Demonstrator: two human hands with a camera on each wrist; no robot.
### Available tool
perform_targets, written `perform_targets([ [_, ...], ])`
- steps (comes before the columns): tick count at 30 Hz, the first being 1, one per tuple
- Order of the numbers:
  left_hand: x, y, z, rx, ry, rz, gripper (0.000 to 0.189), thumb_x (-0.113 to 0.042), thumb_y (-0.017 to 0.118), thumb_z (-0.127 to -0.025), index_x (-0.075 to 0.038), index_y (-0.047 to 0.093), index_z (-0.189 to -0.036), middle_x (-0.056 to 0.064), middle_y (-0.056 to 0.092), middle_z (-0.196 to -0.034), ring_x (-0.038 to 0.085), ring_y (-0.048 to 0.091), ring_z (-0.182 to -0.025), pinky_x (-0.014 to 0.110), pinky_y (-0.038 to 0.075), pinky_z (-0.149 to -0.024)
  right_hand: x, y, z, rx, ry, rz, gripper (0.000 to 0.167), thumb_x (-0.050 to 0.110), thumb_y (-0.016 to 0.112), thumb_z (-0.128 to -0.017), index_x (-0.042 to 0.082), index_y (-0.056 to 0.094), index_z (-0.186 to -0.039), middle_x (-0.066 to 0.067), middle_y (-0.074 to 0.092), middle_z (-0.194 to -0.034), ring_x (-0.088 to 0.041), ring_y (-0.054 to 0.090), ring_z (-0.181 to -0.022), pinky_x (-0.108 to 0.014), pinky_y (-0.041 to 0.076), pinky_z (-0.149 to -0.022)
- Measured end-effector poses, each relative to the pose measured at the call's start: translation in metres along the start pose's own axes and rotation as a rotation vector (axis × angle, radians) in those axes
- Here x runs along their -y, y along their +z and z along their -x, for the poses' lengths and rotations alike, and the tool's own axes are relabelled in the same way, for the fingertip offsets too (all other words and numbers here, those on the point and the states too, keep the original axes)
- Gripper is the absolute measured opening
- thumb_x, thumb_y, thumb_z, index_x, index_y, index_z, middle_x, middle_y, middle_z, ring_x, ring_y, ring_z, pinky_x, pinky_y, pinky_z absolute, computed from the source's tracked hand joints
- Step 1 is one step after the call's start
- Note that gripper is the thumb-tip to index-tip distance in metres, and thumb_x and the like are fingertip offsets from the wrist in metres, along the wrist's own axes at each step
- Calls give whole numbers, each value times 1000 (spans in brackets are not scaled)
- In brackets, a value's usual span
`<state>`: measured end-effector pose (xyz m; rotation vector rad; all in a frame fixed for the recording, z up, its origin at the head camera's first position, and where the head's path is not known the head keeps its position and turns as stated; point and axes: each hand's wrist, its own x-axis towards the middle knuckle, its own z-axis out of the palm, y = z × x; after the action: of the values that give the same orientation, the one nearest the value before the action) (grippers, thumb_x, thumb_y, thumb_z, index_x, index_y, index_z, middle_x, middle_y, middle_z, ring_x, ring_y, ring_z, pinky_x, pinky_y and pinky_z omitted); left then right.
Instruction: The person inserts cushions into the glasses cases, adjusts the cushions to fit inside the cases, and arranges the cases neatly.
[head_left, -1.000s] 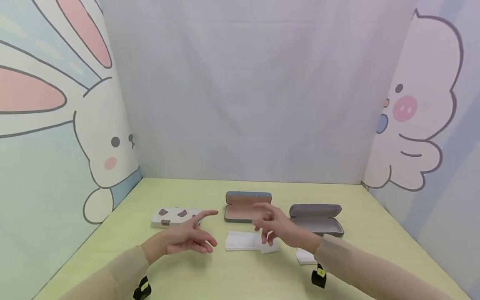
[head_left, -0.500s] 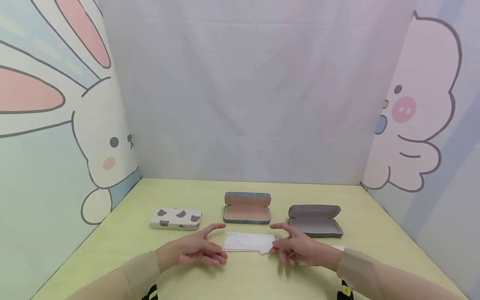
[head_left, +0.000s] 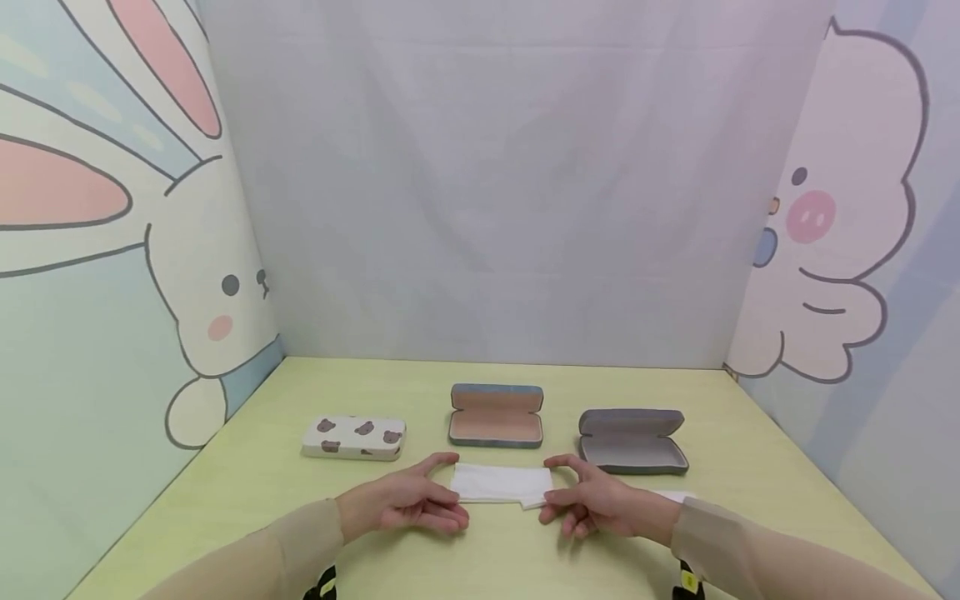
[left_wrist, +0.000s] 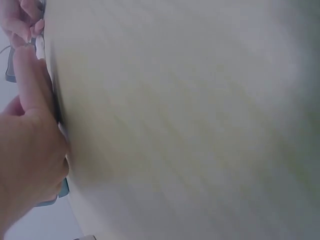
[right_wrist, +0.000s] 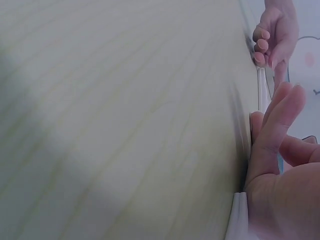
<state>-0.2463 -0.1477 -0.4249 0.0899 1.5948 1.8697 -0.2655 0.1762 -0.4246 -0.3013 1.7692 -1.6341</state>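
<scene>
In the head view a folded white cloth (head_left: 498, 483) lies flat on the table, its lower right corner jutting out a little. My left hand (head_left: 416, 497) is at the cloth's left end, index fingertip by the far corner and thumb by the near one. Mirroring it, my right hand (head_left: 596, 500) has its index finger and thumb at the right end. Thumb and index stay spread apart on both hands, while the other fingers bend loosely near the tabletop. Both wrist views show the hands low over the table from the side, facing each other.
Behind the cloth stands an opened glasses case (head_left: 497, 427) with a pink lining. A grey glasses case (head_left: 633, 450) is open at right; a white bear-print case (head_left: 354, 438) lies closed at left. Another white cloth (head_left: 675, 495) is partly hidden by the right forearm.
Both hands have come down to the cloth's ends: the left moved right, the right first swung right and uncovered the cloth, then closed in on its edge. The cloth stays put.
</scene>
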Motion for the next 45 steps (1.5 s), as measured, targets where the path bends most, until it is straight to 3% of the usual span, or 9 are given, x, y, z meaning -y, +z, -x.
perform_targets([
  [8,1,6,-8,-64,13,-44,68,0,55,-93,-15,18,-148,25,72,-89,27,73,-79,40,61,-79,-1,1,-4,-37,27,7,71,18,66,-91,9,19,-143,-8,75,-81,-5,59,-49,-18,50,-47],
  [28,-3,21,-19,-209,-12,-90,20,-3,49,-98,-2,41,-116,15,71,-75,22,72,-67,33,62,-68,10,12,-14,-133,74,130,30,11,55,-97,5,39,-120,-6,71,-67,-6,56,-45,-18,49,-43],
  [33,-1,22,-19,-235,-13,-93,11,-2,50,-97,-1,45,-107,14,70,-73,21,72,-66,33,62,-67,10,11,-16,-117,78,121,21,9,55,-96,3,44,-113,-5,71,-66,-6,58,-46,-18,50,-44],
  [40,-4,18,-17,-245,-26,-88,13,-2,52,-96,0,47,-108,14,71,-75,21,73,-68,33,62,-68,11,8,-15,-72,72,78,20,9,56,-96,2,45,-110,-6,72,-69,-6,60,-49,-19,52,-46],
  [45,-9,16,-15,-240,0,-81,13,-2,52,-96,0,47,-107,13,71,-75,20,73,-69,32,62,-68,16,7,-14,-52,55,76,19,9,57,-95,2,45,-108,-6,71,-70,-6,60,-49,-19,52,-46],
])
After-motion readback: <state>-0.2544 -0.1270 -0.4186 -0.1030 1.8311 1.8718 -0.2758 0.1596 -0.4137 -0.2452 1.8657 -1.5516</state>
